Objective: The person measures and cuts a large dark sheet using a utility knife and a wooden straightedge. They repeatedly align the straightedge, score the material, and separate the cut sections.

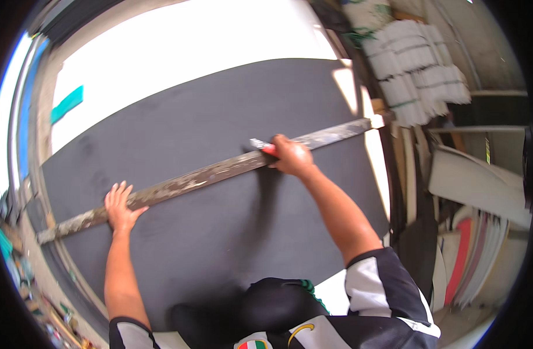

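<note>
A large dark grey sheet (185, 128) lies in front of me. Across it runs a long, worn straight bar (188, 181), brown and flaked with pale patches, slanting up to the right. My left hand (122, 209) presses on the bar near its left end, fingers spread flat over it and thumb out to the side. Farther right, my right hand (292, 156) is closed around a red utility knife (268, 149) whose pale tip points left along the bar's far edge. Its blade is too blurred to make out clearly.
Under the sheet is a bright white surface (161, 43), with a teal scrap (67, 104) at its left. Bundled white material (415, 64) is stacked at the far right. Below it stand shelves with a curved pale sheet (476, 180) and several upright coloured sheets (476, 256).
</note>
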Available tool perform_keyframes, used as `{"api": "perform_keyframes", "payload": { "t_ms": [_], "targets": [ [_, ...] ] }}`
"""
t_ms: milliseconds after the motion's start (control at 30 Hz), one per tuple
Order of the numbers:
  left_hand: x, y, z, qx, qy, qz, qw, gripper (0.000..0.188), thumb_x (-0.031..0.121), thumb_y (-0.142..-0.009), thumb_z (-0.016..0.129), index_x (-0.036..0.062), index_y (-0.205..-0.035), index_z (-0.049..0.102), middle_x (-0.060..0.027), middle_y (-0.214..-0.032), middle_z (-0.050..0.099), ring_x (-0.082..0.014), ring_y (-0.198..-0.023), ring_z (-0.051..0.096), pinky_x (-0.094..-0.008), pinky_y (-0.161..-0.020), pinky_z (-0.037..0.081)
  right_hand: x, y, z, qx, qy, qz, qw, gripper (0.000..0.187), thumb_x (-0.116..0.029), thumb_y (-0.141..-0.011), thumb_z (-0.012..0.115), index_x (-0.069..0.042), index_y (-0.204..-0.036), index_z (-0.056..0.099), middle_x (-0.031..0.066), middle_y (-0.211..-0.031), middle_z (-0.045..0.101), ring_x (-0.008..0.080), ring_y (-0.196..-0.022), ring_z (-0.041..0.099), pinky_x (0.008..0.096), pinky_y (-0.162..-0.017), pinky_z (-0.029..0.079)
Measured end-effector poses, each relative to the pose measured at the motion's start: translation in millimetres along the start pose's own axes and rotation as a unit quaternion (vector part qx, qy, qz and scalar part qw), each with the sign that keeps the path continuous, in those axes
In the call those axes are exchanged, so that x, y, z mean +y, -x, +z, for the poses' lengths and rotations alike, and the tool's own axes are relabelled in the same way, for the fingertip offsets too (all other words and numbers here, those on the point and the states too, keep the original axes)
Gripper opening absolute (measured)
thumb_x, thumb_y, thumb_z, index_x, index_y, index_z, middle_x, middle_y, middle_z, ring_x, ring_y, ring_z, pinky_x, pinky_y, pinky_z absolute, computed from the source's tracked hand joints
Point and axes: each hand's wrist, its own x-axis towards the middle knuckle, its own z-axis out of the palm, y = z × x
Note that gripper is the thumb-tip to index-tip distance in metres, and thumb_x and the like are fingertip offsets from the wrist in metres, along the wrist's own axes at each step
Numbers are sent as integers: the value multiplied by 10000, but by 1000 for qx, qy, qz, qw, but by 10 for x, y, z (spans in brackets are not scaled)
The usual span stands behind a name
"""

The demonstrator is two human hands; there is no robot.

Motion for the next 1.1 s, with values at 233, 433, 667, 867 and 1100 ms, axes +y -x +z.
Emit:
{"api": "perform_keyframes", "payload": {
  "t_ms": [233,433,667,867,1100],
  "targets": [
    [-12,-51,-25,-47,-27,-30,998,889,658,-646,873,215,-1386,661,5,-1528,576,-268,-1473,454,-497,-1195,340,91,-79,80,29,10,-19,999,1005,-394,-600,990,-33,-1429,550,194,-1416,603,411,-1301,591,501,-1045,505],
    [-290,97,97,-11,-61,-11,998,927,774,-664,788,233,-1402,638,-3,-1538,553,-277,-1483,424,-512,-1224,323,-111,-183,376,156,-34,10,987,555,-259,-858,828,-62,-1322,597,133,-1143,658,392,-1062,634,482,-867,511],
    [-176,139,154,-43,-44,-44,997,928,782,-674,777,251,-1420,625,17,-1563,525,-276,-1499,392,-513,-1250,290,-328,-642,606,346,59,-35,936,428,-380,-1003,674,-106,-1328,618,110,-1125,678,361,-1009,643,491,-841,510],
    [-183,147,96,-63,-28,-49,996,907,761,-690,788,257,-1425,622,20,-1580,506,-279,-1507,372,-507,-1243,294,-387,-681,640,294,76,28,952,454,-436,-1014,640,-118,-1337,623,101,-1144,679,349,-1053,633,489,-880,497],
    [-409,193,-120,-130,-2,-13,991,954,694,-768,777,165,-1516,512,-5,-1641,415,-275,-1555,305,-511,-1267,284,-393,-699,639,267,86,47,959,452,-433,-1016,636,-111,-1333,625,97,-1141,675,339,-1051,627,482,-880,491]
  ]
}}
